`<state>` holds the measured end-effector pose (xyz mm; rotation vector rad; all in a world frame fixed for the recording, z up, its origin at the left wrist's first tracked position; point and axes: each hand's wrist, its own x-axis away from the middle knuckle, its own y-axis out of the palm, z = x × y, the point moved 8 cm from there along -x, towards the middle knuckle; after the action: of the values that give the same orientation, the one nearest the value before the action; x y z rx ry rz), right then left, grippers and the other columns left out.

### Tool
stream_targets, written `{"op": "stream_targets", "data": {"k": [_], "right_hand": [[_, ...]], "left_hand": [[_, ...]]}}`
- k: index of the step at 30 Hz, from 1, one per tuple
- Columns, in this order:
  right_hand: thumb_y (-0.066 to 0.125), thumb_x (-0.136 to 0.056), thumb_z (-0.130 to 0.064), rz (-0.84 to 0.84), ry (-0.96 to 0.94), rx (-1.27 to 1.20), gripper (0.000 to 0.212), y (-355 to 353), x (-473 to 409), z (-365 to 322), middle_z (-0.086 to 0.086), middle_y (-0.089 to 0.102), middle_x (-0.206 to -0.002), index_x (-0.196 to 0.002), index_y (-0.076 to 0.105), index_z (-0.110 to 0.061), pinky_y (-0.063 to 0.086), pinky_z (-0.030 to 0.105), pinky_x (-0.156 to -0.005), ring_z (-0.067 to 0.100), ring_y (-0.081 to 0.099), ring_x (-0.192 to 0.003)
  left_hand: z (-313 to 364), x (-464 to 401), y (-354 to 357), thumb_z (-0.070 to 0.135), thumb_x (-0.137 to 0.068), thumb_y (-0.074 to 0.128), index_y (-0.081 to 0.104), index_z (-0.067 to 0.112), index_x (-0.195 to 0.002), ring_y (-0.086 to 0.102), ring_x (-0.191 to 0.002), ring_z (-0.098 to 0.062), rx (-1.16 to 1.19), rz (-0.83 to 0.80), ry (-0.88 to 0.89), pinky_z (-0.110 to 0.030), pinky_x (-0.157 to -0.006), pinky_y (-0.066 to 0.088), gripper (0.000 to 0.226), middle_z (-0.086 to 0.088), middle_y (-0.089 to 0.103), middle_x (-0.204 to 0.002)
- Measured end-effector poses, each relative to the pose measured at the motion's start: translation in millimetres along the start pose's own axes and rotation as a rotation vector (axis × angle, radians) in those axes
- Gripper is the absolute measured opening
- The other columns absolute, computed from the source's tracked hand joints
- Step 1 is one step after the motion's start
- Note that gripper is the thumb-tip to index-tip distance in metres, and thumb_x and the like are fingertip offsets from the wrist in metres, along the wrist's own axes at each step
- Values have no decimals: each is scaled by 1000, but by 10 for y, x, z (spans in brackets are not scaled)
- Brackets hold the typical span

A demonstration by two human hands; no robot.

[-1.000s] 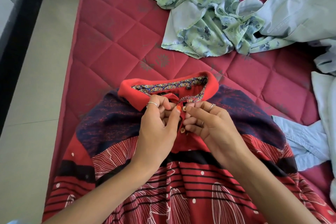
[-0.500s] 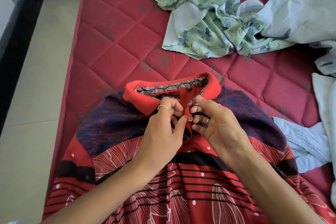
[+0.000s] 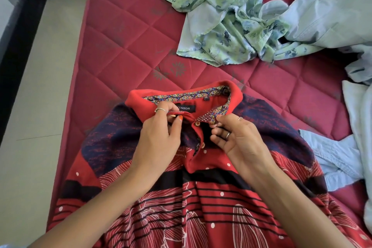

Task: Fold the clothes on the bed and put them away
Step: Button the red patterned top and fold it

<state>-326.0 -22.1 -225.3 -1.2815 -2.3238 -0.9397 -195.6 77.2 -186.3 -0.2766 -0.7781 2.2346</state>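
A red patterned polo shirt point(image 3: 201, 207) lies front-up on the bed point(image 3: 124, 50). The left hand point(image 3: 159, 139) pinches the left side of its open collar point(image 3: 181, 94); the right hand point(image 3: 239, 139) pinches the right placket edge, fingers point(image 3: 216, 139) curled round the cloth.

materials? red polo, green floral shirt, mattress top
Red polo: looks like soft matte knit, draping in loose folds; its collar is lined with a printed woven strip. Green floral shirt: thin, light woven cloth, crumpling into fine wrinkles, possibly cotton or rayon. Mattress: quilted maroon fabric with stitched diamonds and a slight sheen, likely synthetic.
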Motion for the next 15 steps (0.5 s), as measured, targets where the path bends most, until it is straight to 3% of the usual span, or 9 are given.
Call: {"op": "stream_targets", "data": {"k": [6,9,12,15], "right_hand": [[52,-92,-3,-19,-76,4,17,19,8,-97,2,55,-65,-77,56,-11,50,18,-56,7,52,-55],[54,-91,1,4,-189,71,23,50,0,-261,-1,52,-59,-71,53,-11,49,18,-54,8,51,-53],[56,-91,2,-48,-319,167,22,185,6,-481,-5,53,-59,-73,53,-10,51,20,-58,7,52,-55],[61,-89,-2,-34,-393,349,25,260,-102,-580,-8,57,-58,-69,56,-15,55,29,-68,6,56,-57]], "left_hand": [[197,-89,-229,11,-91,60,63,17,-104,43,-50,-4,-179,93,203,-21,-60,32,14,17,45,-64],[331,-155,-297,9,-89,64,63,17,-103,58,-67,2,-65,94,235,-8,-63,41,17,17,60,-79],[476,-220,-263,17,-89,62,63,19,-107,64,-85,-5,-47,64,296,-25,-80,51,18,9,67,-91],[528,-377,-62,19,-91,59,66,17,-110,64,-94,-15,-153,-12,328,-34,-87,49,20,3,69,-99]]}}
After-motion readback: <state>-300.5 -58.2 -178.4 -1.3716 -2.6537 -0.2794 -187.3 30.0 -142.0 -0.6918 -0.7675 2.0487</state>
